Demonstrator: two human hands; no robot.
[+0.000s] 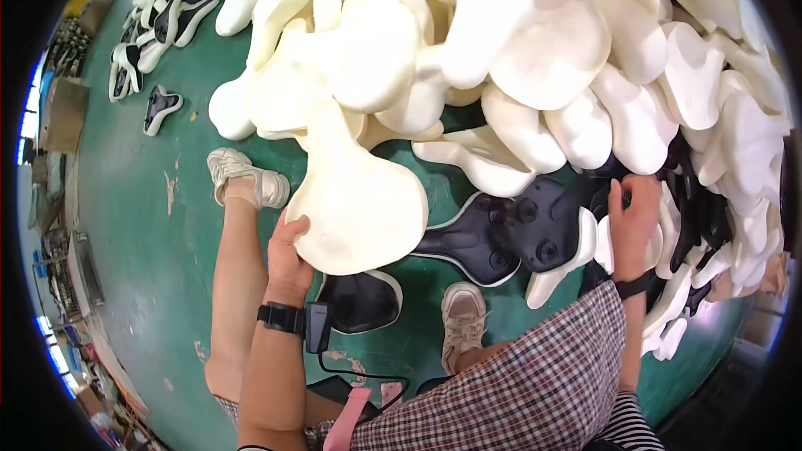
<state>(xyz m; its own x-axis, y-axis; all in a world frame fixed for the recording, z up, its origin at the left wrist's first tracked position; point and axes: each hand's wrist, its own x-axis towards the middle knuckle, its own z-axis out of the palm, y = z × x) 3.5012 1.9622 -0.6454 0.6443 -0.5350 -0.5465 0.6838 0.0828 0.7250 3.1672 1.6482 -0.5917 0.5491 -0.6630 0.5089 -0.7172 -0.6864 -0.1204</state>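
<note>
My left hand (289, 255) is closed on the lower left edge of a cream foam saddle pad (363, 205). The pad has a broad rounded end towards me and a narrower neck pointing away. My right hand (635, 221) is at the right side of the heap, fingers curled beside dark parts; what they grip is hidden. Between my hands lie saddle pads with their black undersides (539, 225) up and cream rims showing. Another black-backed pad (361, 301) lies on the floor just below the pad in my left hand.
A large heap of cream foam pads (551, 42) fills the far side and right. More black-and-cream pads (180, 12) lie at the far left, with a single one (161, 108) apart on the green floor (142, 242). My shoes (464, 326) stand close to the heap. Cardboard boxes (65, 114) line the left edge.
</note>
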